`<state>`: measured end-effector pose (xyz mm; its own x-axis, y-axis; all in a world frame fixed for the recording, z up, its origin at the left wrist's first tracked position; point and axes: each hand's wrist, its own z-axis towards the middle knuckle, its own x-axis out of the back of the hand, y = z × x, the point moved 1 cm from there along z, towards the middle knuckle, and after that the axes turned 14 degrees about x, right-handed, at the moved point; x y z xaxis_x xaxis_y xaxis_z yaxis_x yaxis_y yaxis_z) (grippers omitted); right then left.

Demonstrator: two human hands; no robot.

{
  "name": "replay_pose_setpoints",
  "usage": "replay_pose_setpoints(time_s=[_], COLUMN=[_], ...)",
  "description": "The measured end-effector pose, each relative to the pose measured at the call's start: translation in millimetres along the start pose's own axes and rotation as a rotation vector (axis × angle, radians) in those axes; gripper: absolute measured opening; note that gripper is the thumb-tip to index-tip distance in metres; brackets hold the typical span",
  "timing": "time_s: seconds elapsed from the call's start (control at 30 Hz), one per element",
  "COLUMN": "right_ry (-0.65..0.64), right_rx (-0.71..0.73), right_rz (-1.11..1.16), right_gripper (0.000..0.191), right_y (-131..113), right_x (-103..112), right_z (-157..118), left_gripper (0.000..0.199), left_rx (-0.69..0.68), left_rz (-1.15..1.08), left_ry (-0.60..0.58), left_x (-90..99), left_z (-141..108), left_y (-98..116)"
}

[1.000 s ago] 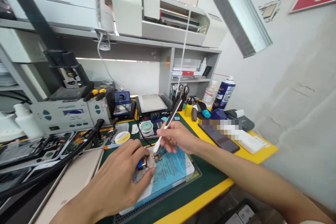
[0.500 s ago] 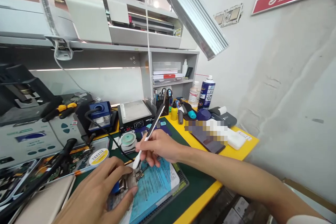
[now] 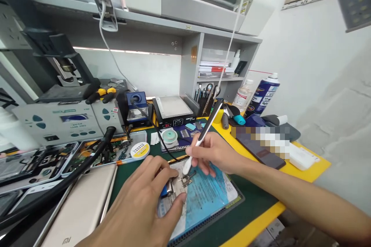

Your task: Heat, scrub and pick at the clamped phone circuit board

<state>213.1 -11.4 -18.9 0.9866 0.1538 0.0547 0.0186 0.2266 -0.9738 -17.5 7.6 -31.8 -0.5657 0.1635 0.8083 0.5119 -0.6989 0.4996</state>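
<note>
My right hand (image 3: 211, 152) is closed around a black-and-white toothbrush (image 3: 209, 123), whose handle slants up to the right. Its white head points down at a small metal part (image 3: 188, 179) lying on a blue-and-white printed pad (image 3: 208, 200). My left hand (image 3: 145, 197) rests on the left of the pad, thumb and forefinger apart on either side of a blue, shiny metal object (image 3: 167, 189). That object is partly hidden under the hand. The left fingertips lie close to the metal part; whether they touch it I cannot tell.
Behind the pad are a solder spool (image 3: 169, 137), a heating plate (image 3: 175, 110) and a soldering iron stand (image 3: 138, 110). A black hose (image 3: 84, 173) crosses trays of circuit boards at left, near a gold phone-like panel (image 3: 84, 197). A spray can (image 3: 262, 94) stands at right.
The camera view has turned left and down, so everything sits further right in the picture. Both hands keep nearly the same pose over the pad, with the toothbrush still at the metal part.
</note>
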Motion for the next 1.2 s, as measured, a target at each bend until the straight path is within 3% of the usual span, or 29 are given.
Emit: replay_pose_setpoints(time_s=[0.37, 0.53, 0.7, 1.2], right_ry=[-0.022, 0.080, 0.010, 0.010], right_rx=[-0.011, -0.034, -0.017, -0.017], right_rz=[0.039, 0.076, 0.071, 0.113], right_gripper=[0.022, 0.026, 0.018, 0.015], right_y=[-10.4, -12.3, -12.6, -11.5], right_x=[-6.3, -6.6, -5.9, -4.0], right_z=[-0.5, -0.8, -2.1, -0.7], left_gripper=[0.021, 0.019, 0.019, 0.019], left_rx=[0.021, 0.026, 0.036, 0.025], left_rz=[-0.058, -0.060, -0.061, -0.065], left_ry=[0.002, -0.014, -0.010, -0.006], left_x=[-4.2, -3.8, -3.8, -1.3], left_z=[-3.0, -3.9, -3.7, -2.8], left_y=[-1.8, -2.0, -2.9, -1.3])
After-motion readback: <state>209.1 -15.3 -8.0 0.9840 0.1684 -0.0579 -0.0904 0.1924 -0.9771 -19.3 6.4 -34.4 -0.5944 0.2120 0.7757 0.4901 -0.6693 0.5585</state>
